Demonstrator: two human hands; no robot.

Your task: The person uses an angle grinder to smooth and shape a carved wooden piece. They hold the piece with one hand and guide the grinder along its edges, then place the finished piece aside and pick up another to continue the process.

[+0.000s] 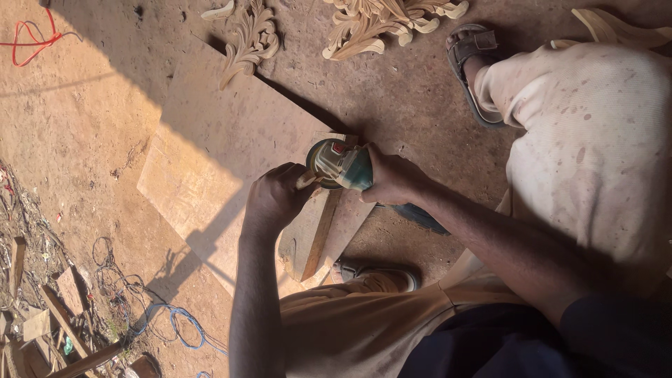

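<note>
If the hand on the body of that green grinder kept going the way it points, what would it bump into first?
The right hand points along the angle grinder toward the left hand on its side handle. Past the tool, it would probably meet that hand first; depth is unclear.

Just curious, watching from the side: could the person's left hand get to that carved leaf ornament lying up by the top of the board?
Probably not as things stand: the left hand is gripping the grinder, and the carved leaf ornament lies apart, beyond the board.

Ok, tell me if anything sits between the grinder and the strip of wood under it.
Nothing visible does. The angle grinder, held by the left hand and right hand, sits right over the narrow wood strip lying on the flat board. The contact point itself is hidden.
</note>
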